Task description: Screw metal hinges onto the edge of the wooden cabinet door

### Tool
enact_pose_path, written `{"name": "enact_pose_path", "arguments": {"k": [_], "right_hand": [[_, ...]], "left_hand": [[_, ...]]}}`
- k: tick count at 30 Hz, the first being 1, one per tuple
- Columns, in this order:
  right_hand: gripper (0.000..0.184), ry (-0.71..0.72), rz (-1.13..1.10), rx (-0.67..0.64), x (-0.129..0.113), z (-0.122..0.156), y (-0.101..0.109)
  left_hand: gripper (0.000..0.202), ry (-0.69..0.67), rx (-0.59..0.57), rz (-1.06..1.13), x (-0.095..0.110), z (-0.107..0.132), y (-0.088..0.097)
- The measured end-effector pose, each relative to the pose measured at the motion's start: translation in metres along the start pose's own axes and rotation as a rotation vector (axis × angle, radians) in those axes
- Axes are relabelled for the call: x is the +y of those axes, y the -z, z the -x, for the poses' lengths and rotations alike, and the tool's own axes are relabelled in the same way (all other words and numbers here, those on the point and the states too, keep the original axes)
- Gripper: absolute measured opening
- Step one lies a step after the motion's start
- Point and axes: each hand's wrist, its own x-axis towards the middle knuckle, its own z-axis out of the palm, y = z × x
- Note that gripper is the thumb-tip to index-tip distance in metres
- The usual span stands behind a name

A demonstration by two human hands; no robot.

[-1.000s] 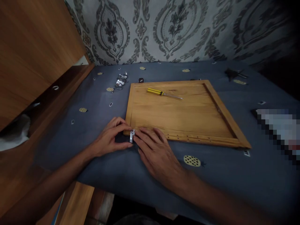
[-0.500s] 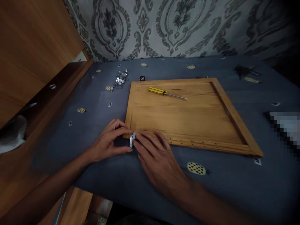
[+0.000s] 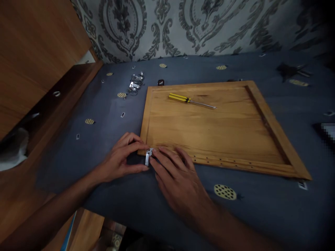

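Clear run of blue cloth (image 3: 104,104) L of wooden panel (image 3: 199,129), up to metal fittings (image 3: 134,83) nr back. Panel's mid. open for low pass; screwdriver (image 3: 192,100) lies across upper half, raised frame on R. Front-L corner tight: L hand (image 3: 117,160) & R hand (image 3: 180,181) crowd metal piece (image 3: 148,158). R forearm cuts front strip; cabinet (image 3: 39,45) blocks far L.

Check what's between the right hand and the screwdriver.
Just a bare stretch of the wooden panel, in the head view: wood grain and no loose parts from the right hand's fingertips up to the yellow-handled screwdriver.
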Motion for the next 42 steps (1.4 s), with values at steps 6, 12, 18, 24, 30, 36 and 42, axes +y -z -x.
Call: {"name": "enact_pose_path", "arguments": {"k": [6, 12, 18, 24, 30, 36, 42], "right_hand": [[0.032, 0.002, -0.006, 0.028, -0.0004, -0.0004, 0.0000], [0.033, -0.002, 0.001, 0.025, -0.0010, -0.0005, 0.0004], [0.033, -0.005, -0.006, 0.010, -0.0005, 0.0004, -0.0008], [0.033, 0.010, -0.007, 0.025, -0.0001, -0.0008, 0.0003], [0.033, 0.001, -0.001, 0.017, -0.0004, -0.0005, -0.0005], [0.034, 0.000, 0.007, 0.007, -0.0005, 0.0002, -0.0008], [0.035, -0.017, 0.010, -0.008, -0.0012, 0.0000, -0.0007]], "left_hand": [[0.044, -0.012, 0.001, 0.015, -0.0015, -0.0006, 0.0007], [0.045, -0.019, 0.010, 0.023, -0.0015, -0.0012, 0.0012], [0.045, -0.019, 0.015, 0.024, -0.0013, -0.0012, 0.0014], [0.044, -0.024, 0.016, 0.018, -0.0004, -0.0027, 0.0020], [0.043, -0.021, 0.010, 0.032, -0.0003, -0.0028, 0.0023], [0.042, -0.019, 0.015, 0.040, -0.0001, -0.0030, 0.0022], [0.043, 0.006, 0.008, 0.050, -0.0012, -0.0018, 0.0016]]}}
